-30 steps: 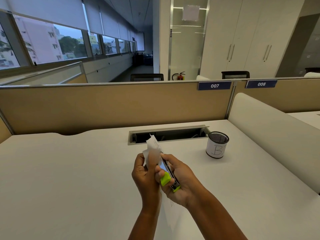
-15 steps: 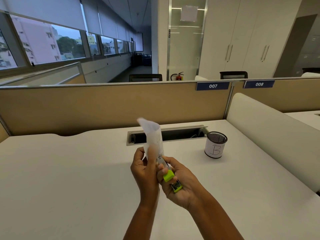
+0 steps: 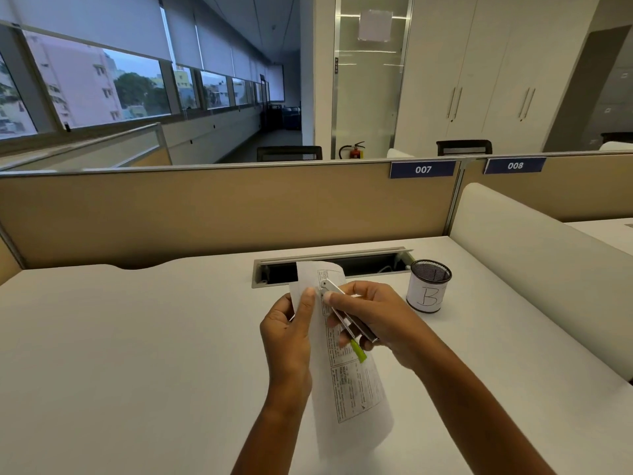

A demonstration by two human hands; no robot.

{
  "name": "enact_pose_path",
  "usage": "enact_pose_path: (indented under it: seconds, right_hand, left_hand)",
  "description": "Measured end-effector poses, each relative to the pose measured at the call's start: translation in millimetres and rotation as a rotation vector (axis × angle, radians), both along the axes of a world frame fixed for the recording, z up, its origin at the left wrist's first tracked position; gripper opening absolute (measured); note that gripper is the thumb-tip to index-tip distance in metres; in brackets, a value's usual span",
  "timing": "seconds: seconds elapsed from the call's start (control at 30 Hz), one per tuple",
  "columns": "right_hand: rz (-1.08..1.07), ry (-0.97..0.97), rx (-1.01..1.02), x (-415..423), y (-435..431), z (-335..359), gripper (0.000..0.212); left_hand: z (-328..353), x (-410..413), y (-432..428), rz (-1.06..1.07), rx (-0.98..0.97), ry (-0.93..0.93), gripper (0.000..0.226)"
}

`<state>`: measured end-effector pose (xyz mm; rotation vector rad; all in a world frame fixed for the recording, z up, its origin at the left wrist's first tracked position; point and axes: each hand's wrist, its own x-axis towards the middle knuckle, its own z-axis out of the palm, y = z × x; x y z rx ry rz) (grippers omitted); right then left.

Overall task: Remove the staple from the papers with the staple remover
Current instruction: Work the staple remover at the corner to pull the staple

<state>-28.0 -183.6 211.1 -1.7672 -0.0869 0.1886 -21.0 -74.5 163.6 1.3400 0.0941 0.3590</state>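
Note:
The white printed papers (image 3: 352, 389) hang curled above the desk, held near their top left edge by my left hand (image 3: 289, 332), thumb pressed on the front. My right hand (image 3: 373, 315) grips the staple remover (image 3: 346, 318), a slim metal tool with a lime-green end (image 3: 358, 351). Its metal tip lies against the upper part of the papers, beside my left thumb. The staple itself is too small to make out.
A black mesh cup labelled "B" (image 3: 429, 286) stands on the white desk (image 3: 137, 354) to the right of my hands. An open cable slot (image 3: 274, 272) runs behind the papers. A tan partition (image 3: 205, 214) closes the back; a white divider (image 3: 534, 255) rises at the right.
The papers have dropped and uncurled, now hanging down over the desk. The staple remover has turned, its metal tip now up at the papers' top and its green end pointing down.

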Motion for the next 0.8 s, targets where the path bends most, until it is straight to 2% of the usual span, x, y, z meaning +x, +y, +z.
enact_pose_path:
  seconds: [0.1,0.33,0.47,0.6,0.8]
  right_hand:
    - [0.002,-0.01,-0.018,1.2,-1.7,-2.0,0.014]
    - [-0.022,-0.017,0.0,3.1,-1.7,-1.9,0.017]
    - [-0.014,-0.003,0.053,2.6,-2.1,-0.6,0.017]
    - [0.019,0.017,0.082,2.1,-3.7,1.3,0.017]
    - [0.004,0.003,0.048,3.7,-3.1,1.1,0.017]
  left_hand:
    - [1.3,-1.2,0.6,-0.011,0.01,0.013,0.015]
    - [1.0,-3.0,1.2,0.008,0.126,-0.049,0.014]
    - [-1.8,-2.0,2.8,0.058,0.228,-0.119,0.005]
    - [-3.5,-0.9,4.3,0.096,0.309,-0.168,0.008]
    - [-5.0,0.0,4.9,0.128,0.344,-0.172,0.008]
